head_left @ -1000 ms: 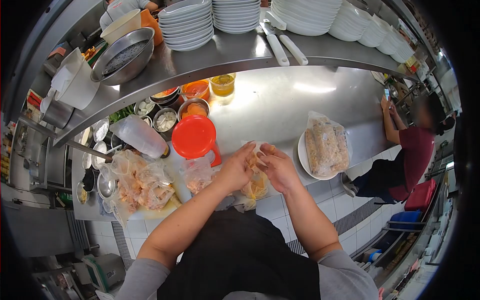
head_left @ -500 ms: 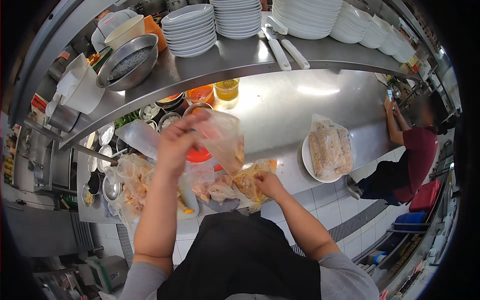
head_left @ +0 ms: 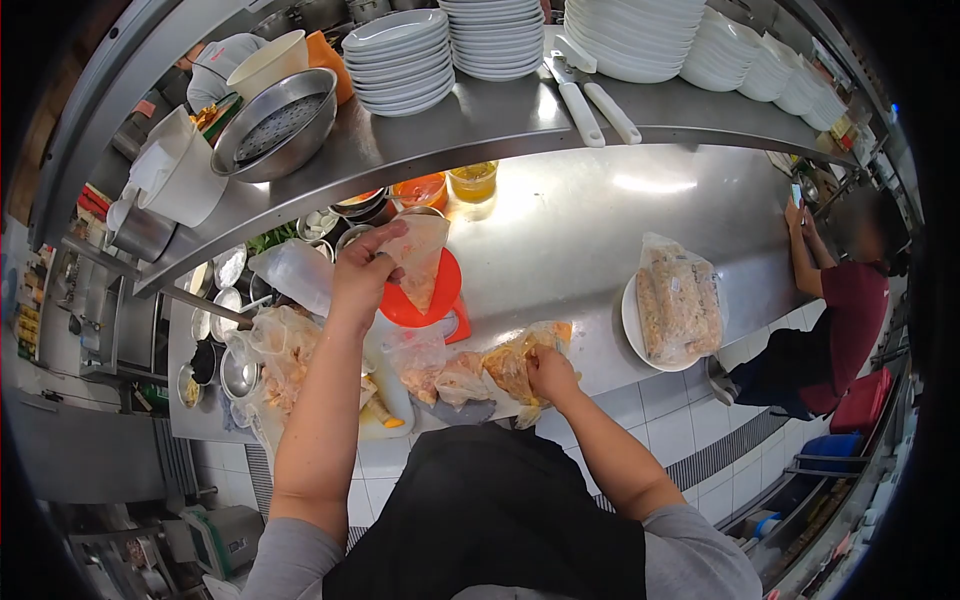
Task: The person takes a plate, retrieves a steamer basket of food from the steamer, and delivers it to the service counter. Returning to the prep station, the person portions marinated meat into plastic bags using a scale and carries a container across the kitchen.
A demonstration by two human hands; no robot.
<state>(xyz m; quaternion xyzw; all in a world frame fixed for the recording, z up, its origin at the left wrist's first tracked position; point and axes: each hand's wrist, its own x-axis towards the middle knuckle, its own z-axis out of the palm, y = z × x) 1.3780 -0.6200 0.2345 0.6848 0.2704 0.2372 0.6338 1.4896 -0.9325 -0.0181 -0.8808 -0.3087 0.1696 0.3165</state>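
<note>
My left hand (head_left: 362, 280) is raised over the left part of the steel counter, its fingers closed on a clear plastic bag (head_left: 424, 248) with orange smears and bits inside. The bag hangs in front of a round red lid or plate (head_left: 449, 290). Lower and to the right, my right hand (head_left: 551, 376) pinches the side of a plastic bag of yellow-orange food (head_left: 508, 366) lying near the counter's front edge. Beside it lie two clear bags of pinkish, meat-like pieces, one (head_left: 462, 378) nearer and the other (head_left: 414, 366) further left.
A big open bag of pale pieces (head_left: 272, 352) and a white cutting board (head_left: 396, 427) are at left, near several small bowls. A white plate (head_left: 634, 322) bears packaged food (head_left: 680, 305). Plates (head_left: 396, 62) stack on the overhead shelf. Another person (head_left: 850, 310) stands right, holding a phone.
My left hand has lowered and steadied with the clear bag, which now hangs nearer the red lid. My right hand keeps its hold on the yellow-orange bag. The view has shifted slightly.
</note>
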